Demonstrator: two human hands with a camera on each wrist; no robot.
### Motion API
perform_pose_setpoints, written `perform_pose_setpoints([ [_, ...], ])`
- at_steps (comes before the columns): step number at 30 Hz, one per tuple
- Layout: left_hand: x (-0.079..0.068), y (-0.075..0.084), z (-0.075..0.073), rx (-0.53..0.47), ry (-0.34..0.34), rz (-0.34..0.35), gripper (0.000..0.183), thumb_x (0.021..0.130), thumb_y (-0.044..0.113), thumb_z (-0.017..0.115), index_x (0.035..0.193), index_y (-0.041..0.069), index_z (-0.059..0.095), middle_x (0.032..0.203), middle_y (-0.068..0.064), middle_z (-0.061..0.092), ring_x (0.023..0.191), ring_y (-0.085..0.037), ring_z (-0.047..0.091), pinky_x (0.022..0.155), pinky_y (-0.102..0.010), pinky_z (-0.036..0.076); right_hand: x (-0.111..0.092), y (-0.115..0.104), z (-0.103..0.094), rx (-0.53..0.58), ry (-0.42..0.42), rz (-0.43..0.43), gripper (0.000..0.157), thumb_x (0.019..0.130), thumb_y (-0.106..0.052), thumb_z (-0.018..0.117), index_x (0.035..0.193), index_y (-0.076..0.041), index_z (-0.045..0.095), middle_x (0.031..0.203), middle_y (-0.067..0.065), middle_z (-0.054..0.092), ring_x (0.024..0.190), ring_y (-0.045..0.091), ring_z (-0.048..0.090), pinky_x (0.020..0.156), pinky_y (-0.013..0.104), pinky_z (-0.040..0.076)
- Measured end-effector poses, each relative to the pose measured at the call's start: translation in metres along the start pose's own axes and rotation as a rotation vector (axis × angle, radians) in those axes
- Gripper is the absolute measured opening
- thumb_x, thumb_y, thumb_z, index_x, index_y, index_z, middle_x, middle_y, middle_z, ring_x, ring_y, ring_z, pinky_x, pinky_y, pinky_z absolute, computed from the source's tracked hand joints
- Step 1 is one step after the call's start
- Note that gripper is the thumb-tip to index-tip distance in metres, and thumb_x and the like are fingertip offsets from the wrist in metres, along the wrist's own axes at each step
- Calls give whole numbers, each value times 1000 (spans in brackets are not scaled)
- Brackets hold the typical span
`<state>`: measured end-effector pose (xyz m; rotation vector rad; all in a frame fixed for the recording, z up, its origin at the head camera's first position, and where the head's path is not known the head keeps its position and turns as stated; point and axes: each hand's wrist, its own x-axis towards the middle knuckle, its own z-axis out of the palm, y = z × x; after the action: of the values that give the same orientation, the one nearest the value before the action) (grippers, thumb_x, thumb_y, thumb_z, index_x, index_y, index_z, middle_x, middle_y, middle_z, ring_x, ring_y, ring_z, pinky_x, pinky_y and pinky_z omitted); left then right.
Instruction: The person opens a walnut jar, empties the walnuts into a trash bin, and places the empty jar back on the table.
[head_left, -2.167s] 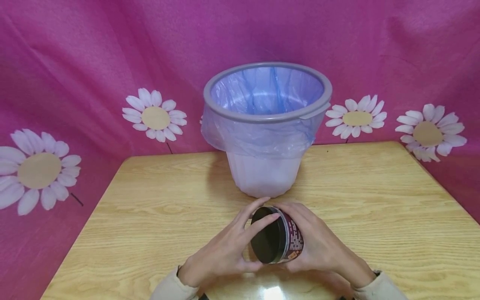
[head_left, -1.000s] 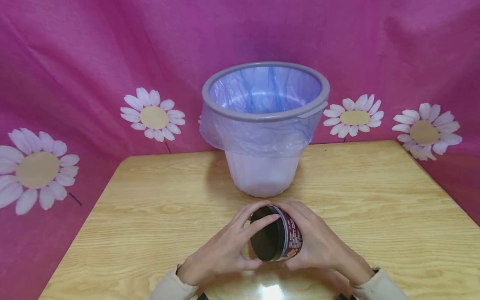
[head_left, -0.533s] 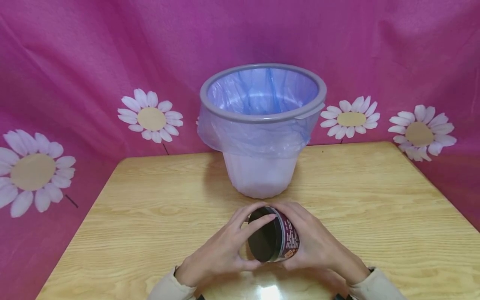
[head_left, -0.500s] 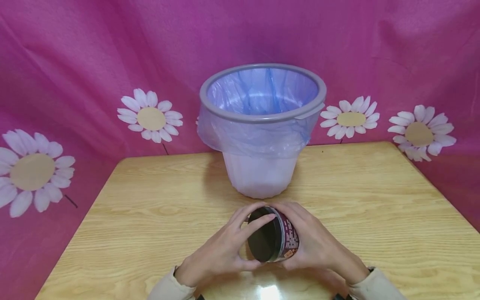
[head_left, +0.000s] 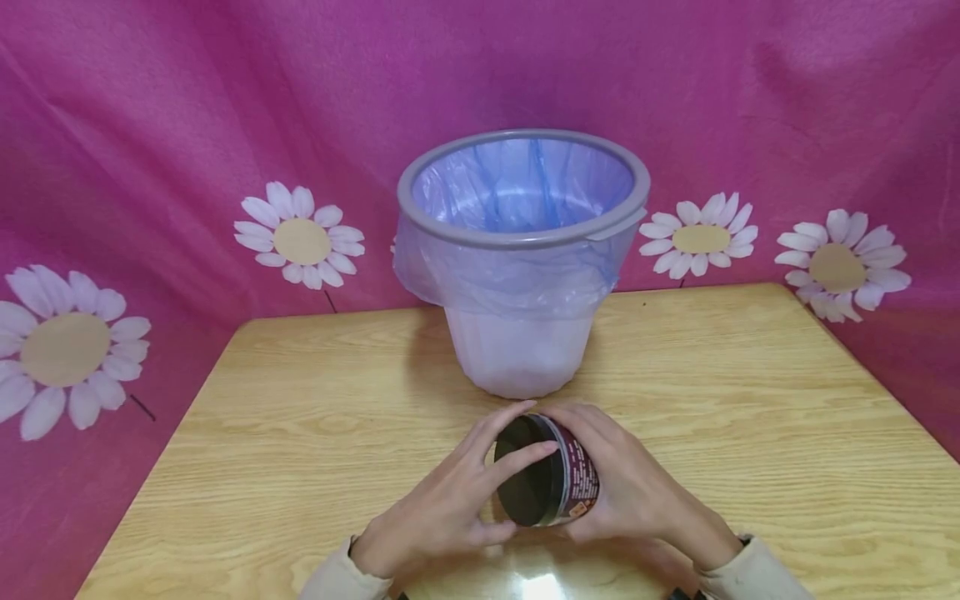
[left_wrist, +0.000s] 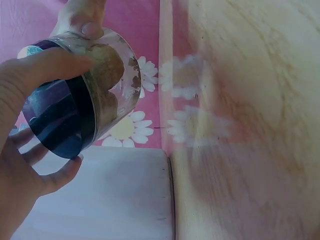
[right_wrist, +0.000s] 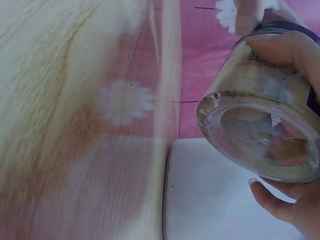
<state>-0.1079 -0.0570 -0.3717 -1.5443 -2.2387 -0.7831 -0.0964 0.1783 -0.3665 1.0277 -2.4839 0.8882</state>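
A see-through jar (head_left: pixel 583 479) with a maroon printed label and a wide black lid (head_left: pixel 528 493) is held tilted on its side, lid to the left, near the front of the table. My right hand (head_left: pixel 633 479) grips the jar's body from the right. Fingers and thumb of my left hand (head_left: pixel 450 504) curl round the lid end, one finger lying across the lid's face. In the left wrist view, brown residue streaks the clear wall (left_wrist: pixel 107 70). The right wrist view shows the clear round base (right_wrist: pixel 265 137), also stained brown inside.
Behind the hands stands a whitish bin (head_left: pixel 521 350) with a grey rim ring (head_left: pixel 517 240) and a bluish plastic liner folded over its outside. A pink cloth (head_left: pixel 337 83) printed with daisies hangs behind the wooden table (head_left: pixel 300 417).
The jar stays nearly in place in both hands. My left fingers have shifted slightly on the lid, the finger across its face now a little lower. The head view has moved slightly.
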Motion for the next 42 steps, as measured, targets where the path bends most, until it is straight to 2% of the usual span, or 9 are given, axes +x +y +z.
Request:
perform_pose_setpoints([
  [7,-1,1,0,-10,21,-10,96,65,25,85,147,20,33,154,-14,22,136,-27,30,106,-38,38,0,-1,1,3,-3,-7,113,41,-39,91,140,-13,43,129,-3,53,115,14,51,92,37,49],
  [14,1,0,-1,-12,34,13,97,63,26,87,145,19,36,153,-15,23,136,-27,30,108,-39,35,0,-1,0,-2,-2,-8,114,42,-39,91,141,-12,43,129,-4,54,116,14,51,93,37,48],
  [23,1,1,-1,-32,31,-20,98,65,29,87,147,17,33,153,-14,24,137,-26,29,107,-37,36,0,-1,0,-8,-10,-6,114,42,-38,91,142,-13,42,129,-3,54,115,14,51,91,38,49],
  [30,1,0,-1,-19,41,7,99,62,25,87,146,16,34,151,-15,26,136,-27,30,107,-38,36,-1,-1,1,-25,1,-16,114,41,-39,91,141,-11,44,127,-3,54,112,12,52,89,36,50],
  [42,1,1,-1,-12,40,-5,96,65,30,86,146,18,35,152,-15,26,135,-27,31,108,-38,36,-1,-3,0,-24,-16,7,113,41,-37,91,141,-13,43,129,-3,53,115,14,51,91,38,50],
])
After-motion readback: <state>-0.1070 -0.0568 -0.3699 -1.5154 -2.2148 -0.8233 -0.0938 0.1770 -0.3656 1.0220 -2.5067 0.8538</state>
